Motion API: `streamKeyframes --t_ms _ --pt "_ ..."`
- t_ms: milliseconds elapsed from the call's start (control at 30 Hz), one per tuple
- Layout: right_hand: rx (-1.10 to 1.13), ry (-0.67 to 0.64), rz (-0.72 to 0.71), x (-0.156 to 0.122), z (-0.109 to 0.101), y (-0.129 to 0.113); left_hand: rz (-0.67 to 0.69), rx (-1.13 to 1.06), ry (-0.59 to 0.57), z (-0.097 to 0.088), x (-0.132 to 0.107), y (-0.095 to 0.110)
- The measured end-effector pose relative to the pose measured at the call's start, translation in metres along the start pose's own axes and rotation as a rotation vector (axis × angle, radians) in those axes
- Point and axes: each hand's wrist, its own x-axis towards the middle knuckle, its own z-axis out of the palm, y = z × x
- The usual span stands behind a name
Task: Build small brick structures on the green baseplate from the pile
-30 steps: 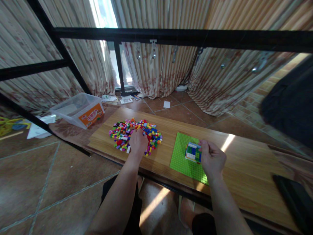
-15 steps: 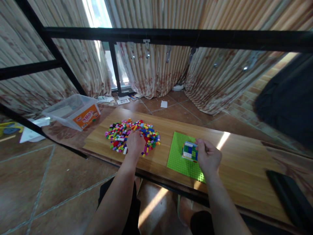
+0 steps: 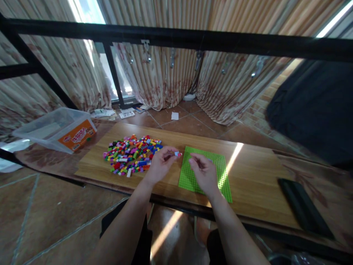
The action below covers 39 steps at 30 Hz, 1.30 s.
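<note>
My left hand (image 3: 162, 165) is closed in a pinch on small toy bricks (image 3: 178, 154), light blue, white and red, in the gap between the brick pile and the green baseplate (image 3: 190, 180). Over that baseplate hovers my right hand (image 3: 204, 173), its thumb and forefinger curled close together; whether anything small is between them I cannot make out. The built block of bricks on the baseplate is almost wholly hidden behind my right hand. Left of my left hand lies a loose pile of multicoloured toy bricks (image 3: 129, 152).
A clear plastic tub (image 3: 46, 127) with an orange label stands at the table's left end. The wooden tabletop (image 3: 253, 180) carries a dark flat object (image 3: 305, 208) on the right. Behind are a black metal rail (image 3: 176, 35) and striped curtains (image 3: 154, 84).
My left hand has come up from the brick pile and moved right, with small bricks in its fingertips. My right hand has shifted left over the baseplate, now covering the built block. The view has turned right.
</note>
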Motion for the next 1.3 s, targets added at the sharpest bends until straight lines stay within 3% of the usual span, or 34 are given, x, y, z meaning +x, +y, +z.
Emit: streamKeyframes --t_ms 100,267,567,1133,1300 --pt "0.096 -0.058 0.009 -0.002 0.012 -0.005 -0.004 -0.119 -0.056 0.013 -0.001 0.003" --pt "0.199 -0.011 0.073 0.001 0.015 -0.007 -0.029 -0.210 -0.084 0.022 0.000 0.005" --pt "0.259 -0.035 0.154 -0.001 0.013 -0.011 -0.035 -0.093 -0.098 0.021 -0.001 0.006" --pt "0.518 -0.047 0.274 -0.001 0.017 -0.007 -0.013 -0.076 -0.047 0.023 -0.001 0.005" --pt "0.578 0.027 0.284 -0.001 0.021 -0.008 -0.050 -0.198 0.019 0.023 0.000 0.005"
